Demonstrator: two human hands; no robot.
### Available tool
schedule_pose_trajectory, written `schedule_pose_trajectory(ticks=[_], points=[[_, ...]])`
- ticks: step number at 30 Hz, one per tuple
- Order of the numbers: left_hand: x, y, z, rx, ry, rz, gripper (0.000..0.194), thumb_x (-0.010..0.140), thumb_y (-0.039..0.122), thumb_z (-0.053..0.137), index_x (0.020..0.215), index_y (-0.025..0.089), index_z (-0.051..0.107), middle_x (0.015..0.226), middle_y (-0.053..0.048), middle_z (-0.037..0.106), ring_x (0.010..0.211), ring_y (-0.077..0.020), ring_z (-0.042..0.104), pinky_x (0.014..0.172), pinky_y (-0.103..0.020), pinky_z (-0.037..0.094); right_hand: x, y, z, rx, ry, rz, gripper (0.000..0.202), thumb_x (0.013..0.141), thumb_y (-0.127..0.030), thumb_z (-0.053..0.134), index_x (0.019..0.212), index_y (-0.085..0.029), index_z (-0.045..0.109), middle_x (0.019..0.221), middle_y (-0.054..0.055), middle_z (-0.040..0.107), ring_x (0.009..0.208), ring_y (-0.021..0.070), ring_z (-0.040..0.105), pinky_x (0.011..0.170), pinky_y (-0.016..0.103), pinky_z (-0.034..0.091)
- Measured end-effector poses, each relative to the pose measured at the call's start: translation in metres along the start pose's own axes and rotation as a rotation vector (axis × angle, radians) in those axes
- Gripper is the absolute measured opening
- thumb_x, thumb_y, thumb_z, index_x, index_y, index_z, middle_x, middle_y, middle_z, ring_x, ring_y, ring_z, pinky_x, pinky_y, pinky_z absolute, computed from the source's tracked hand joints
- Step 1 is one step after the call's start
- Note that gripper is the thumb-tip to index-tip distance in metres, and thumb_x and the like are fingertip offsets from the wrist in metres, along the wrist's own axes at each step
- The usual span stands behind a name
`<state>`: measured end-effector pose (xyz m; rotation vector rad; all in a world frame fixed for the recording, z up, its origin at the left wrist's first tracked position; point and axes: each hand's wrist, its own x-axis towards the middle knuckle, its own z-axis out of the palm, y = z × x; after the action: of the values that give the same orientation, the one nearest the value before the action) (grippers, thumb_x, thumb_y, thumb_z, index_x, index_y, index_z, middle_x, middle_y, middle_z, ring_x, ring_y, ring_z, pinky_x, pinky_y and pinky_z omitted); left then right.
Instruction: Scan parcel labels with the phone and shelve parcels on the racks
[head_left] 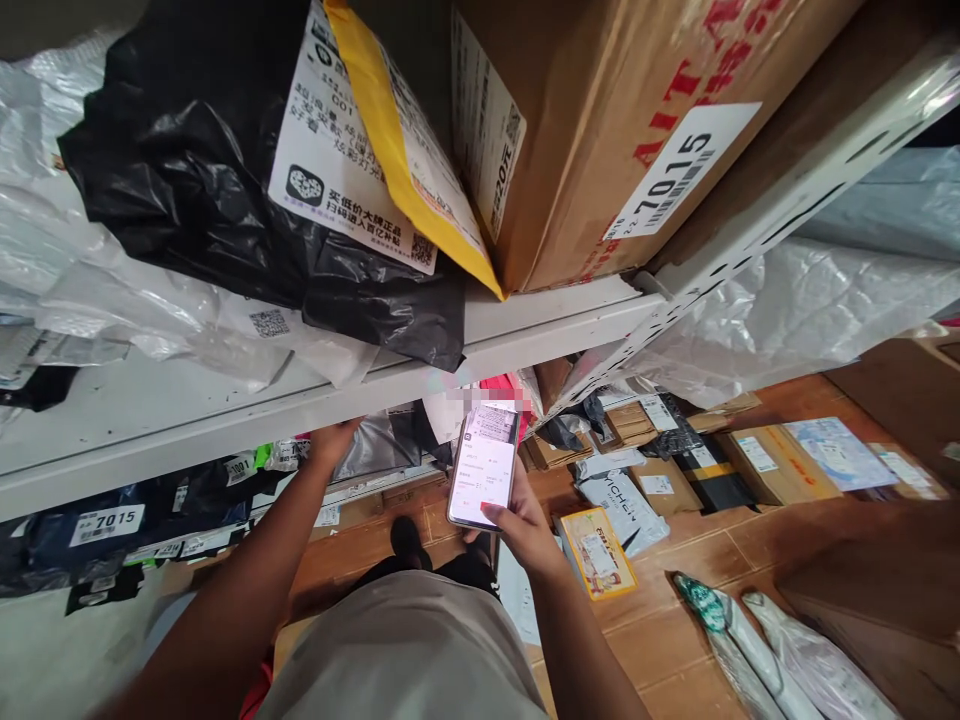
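A smartphone (478, 478) with a lit screen is held upright in my right hand (526, 528), the thumb lying on the lower part of the screen. My left hand (334, 441) reaches in beneath the edge of the white metal shelf (517, 350). The shelf edge hides most of its fingers, so their grip does not show. Close beside that hand lies a grey plastic parcel (379, 447) on the lower level. Farther left, a dark parcel carries a label (107, 523) reading 7015.
Overhead, the shelf bears a black plastic parcel (202, 150), a yellow envelope (420, 190) and a cardboard box (577, 130). A perforated upright (780, 215) stands to the right. On the wooden floor are a yellow packet (598, 553), several boxes and wrapped long parcels (817, 660).
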<state>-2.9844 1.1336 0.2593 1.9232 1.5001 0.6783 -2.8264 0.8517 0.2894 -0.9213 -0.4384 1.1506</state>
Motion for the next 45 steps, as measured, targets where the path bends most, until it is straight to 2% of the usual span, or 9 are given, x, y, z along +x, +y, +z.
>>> schedule_pose_trajectory(ticks=[3,9,13,17,21,26,37,41,45], points=[[0.000,0.000,0.000,-0.013,-0.002,0.004,0.047,0.069,0.025,0.071,0.114,0.016,0.063,0.097,-0.005,0.072,0.105,-0.0281,0.064,0.102,-0.042,0.047,-0.004,-0.001,0.000,0.012,-0.017,0.006,0.083,0.073,-0.026,0.071,0.141,-0.032,0.022,0.099,0.004,0.067,0.064,0.0194,0.064,0.048,0.032,0.055],[0.000,0.001,0.001,-0.026,0.001,-0.018,0.044,0.069,0.025,0.071,0.111,0.017,0.064,0.097,-0.005,0.072,0.105,-0.0290,0.064,0.102,-0.043,0.047,-0.005,0.000,0.008,0.099,-0.108,0.038,0.094,0.074,-0.025,0.071,0.144,-0.032,0.009,0.105,0.007,0.068,0.070,0.0215,0.068,0.045,0.028,0.053],[0.000,0.001,0.001,-0.033,0.008,-0.033,0.045,0.067,0.026,0.072,0.111,0.017,0.064,0.095,-0.005,0.073,0.107,-0.0297,0.063,0.102,-0.043,0.046,-0.005,0.001,0.012,0.097,-0.141,0.048,0.092,0.074,-0.025,0.072,0.144,-0.032,0.012,0.105,0.006,0.068,0.065,0.0186,0.067,0.048,0.030,0.057],[-0.001,0.002,0.000,-0.046,0.017,-0.038,0.046,0.066,0.027,0.073,0.111,0.017,0.064,0.096,-0.005,0.073,0.106,-0.0293,0.064,0.103,-0.043,0.045,-0.005,0.001,0.014,0.098,-0.157,0.053,0.093,0.074,-0.027,0.074,0.145,-0.033,0.014,0.107,0.006,0.069,0.071,0.0203,0.069,0.052,0.032,0.060],[-0.001,0.003,0.001,-0.066,0.018,-0.032,0.047,0.065,0.027,0.073,0.110,0.017,0.064,0.097,-0.005,0.073,0.105,-0.0280,0.064,0.104,-0.040,0.045,-0.005,0.002,0.013,0.128,-0.182,0.013,0.092,0.075,-0.028,0.075,0.145,-0.034,0.016,0.107,0.005,0.070,0.071,0.0197,0.070,0.051,0.029,0.061],[-0.002,0.003,0.001,-0.073,0.014,-0.027,0.043,0.065,0.026,0.073,0.107,0.016,0.065,0.098,-0.006,0.073,0.104,-0.0282,0.064,0.104,-0.041,0.044,-0.005,0.002,0.012,0.160,-0.205,-0.003,0.087,0.079,-0.021,0.072,0.144,-0.035,0.017,0.107,0.003,0.070,0.077,0.0193,0.072,0.050,0.024,0.060],[-0.003,0.005,0.000,-0.033,0.008,0.021,0.048,0.068,0.026,0.071,0.114,0.015,0.062,0.099,-0.006,0.073,0.105,-0.0272,0.064,0.103,-0.040,0.045,-0.006,0.002,0.012,0.153,-0.226,-0.010,0.080,0.080,-0.018,0.068,0.143,-0.032,0.020,0.103,0.002,0.071,0.072,0.0157,0.071,0.053,0.023,0.061],[-0.005,0.012,-0.002,0.022,-0.001,0.053,0.054,0.070,0.028,0.071,0.122,0.017,0.059,0.103,-0.005,0.072,0.109,-0.0276,0.062,0.104,-0.039,0.044,-0.006,0.004,0.011,0.151,-0.203,-0.012,0.082,0.079,-0.018,0.068,0.143,-0.033,0.020,0.106,0.003,0.071,0.074,0.0181,0.072,0.050,0.024,0.061],[0.004,0.033,0.003,0.101,-0.029,0.097,0.049,0.077,0.033,0.071,0.122,0.018,0.059,0.115,-0.008,0.067,0.115,-0.0281,0.058,0.105,-0.045,0.043,-0.011,0.002,0.008,0.213,-0.147,0.035,0.088,0.071,-0.019,0.070,0.144,-0.034,0.022,0.106,0.003,0.070,0.076,0.0213,0.072,0.048,0.025,0.060]])
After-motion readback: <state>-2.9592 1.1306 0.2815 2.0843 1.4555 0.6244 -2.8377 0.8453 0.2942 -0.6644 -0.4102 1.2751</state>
